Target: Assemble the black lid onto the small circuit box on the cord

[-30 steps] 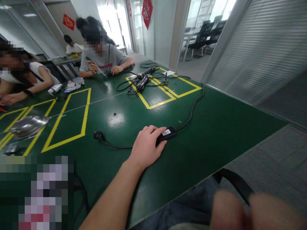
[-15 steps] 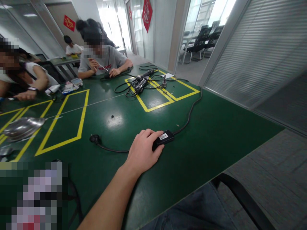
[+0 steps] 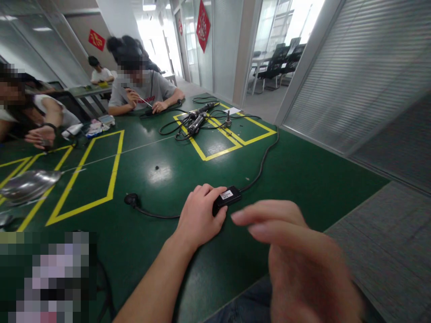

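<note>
My left hand (image 3: pixel 201 216) rests on the green table with its fingers around a black power adapter (image 3: pixel 229 196), a small box with a white label. From the adapter's left side a black cord runs out under my hand to a plug (image 3: pixel 131 200) lying on the table. Another cord (image 3: pixel 261 166) leaves its right end and curves toward the far edge. My right hand (image 3: pixel 296 251) is raised close to the camera at lower right, slightly blurred, fingers stretched out to the left. I see nothing in it, and it is apart from the adapter.
Black electric screwdrivers (image 3: pixel 198 120) with tangled cords lie within yellow tape, beside a small metal part (image 3: pixel 228 120). A shiny metal tray (image 3: pixel 30 184) stands at left. Across the table a person in grey (image 3: pixel 143 89) handles a thin tool; another person's hand (image 3: pixel 40 137) reaches in at left.
My right hand, blurred at the bottom right at first, drops out of view and then rises beside the adapter. The left hand stays on the adapter. The view shifts slightly.
</note>
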Demonstrator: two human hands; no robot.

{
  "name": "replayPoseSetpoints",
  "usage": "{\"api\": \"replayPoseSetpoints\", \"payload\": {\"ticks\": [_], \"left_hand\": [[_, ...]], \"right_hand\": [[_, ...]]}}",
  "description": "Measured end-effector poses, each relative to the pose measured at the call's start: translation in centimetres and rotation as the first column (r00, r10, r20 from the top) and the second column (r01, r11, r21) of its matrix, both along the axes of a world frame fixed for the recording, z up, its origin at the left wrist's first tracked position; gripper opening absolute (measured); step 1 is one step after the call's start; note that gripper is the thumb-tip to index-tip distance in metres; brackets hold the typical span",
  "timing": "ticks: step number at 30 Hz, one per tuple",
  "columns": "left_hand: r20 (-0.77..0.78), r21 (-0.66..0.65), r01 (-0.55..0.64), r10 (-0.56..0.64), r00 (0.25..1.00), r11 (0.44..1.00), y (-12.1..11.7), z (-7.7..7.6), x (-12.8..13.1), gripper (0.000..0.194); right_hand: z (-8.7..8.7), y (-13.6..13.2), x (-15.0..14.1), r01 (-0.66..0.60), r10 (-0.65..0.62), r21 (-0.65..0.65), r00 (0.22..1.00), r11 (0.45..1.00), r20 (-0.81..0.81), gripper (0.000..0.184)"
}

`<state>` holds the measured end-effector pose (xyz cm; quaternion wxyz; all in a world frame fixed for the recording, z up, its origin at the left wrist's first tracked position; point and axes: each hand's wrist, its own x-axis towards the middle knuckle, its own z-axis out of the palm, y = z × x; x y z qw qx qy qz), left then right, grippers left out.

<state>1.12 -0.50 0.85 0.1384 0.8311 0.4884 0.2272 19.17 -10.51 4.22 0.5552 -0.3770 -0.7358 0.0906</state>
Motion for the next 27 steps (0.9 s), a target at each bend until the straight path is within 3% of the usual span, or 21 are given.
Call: {"api": "replayPoseSetpoints", "payload": {"ticks": [2, 4, 8, 11, 23, 27], "left_hand": [[-0.031, 0.001, -0.014, 0.014, 0.999, 1.0, 0.0, 0.2, 0.0, 0.039], [-0.055, 0.007, -0.045, 0.045, 0.997, 0.999, -0.1, 0.4, 0.1, 0.04], [-0.065, 0.011, -0.082, 0.083, 0.994, 0.997, -0.2, 0.6, 0.3, 0.043], [-0.036, 0.012, -0.087, 0.088, 0.995, 0.996, -0.2, 0.5, 0.3, 0.039], [0.008, 0.017, -0.054, 0.053, 0.999, 0.998, -0.1, 0.4, 0.0, 0.029], [0.096, 0.047, -0.154, 0.149, 0.984, 0.987, 0.3, 0.3, -0.1, 0.027]], "right_hand": [[-0.5, 3.0, -0.7, 0.07, -0.079, 0.048, 0.975, 0.996, 0.208, 0.035], [-2.0, 5.2, -0.7, 0.221, -0.184, -0.048, 0.898, 0.974, 0.399, 0.042], [-5.6, 6.2, 0.7, 0.284, -0.134, -0.181, 0.81, 0.942, 0.572, 0.06], [-6.7, 5.6, 1.2, 0.268, -0.095, -0.214, 0.803, 0.939, 0.589, 0.066], [-6.7, 5.7, 0.9, 0.223, -0.091, -0.195, 0.846, 0.955, 0.525, 0.084], [-6.7, 5.8, 0.7, 0.252, -0.139, -0.176, 0.863, 0.951, 0.485, 0.089]]}}
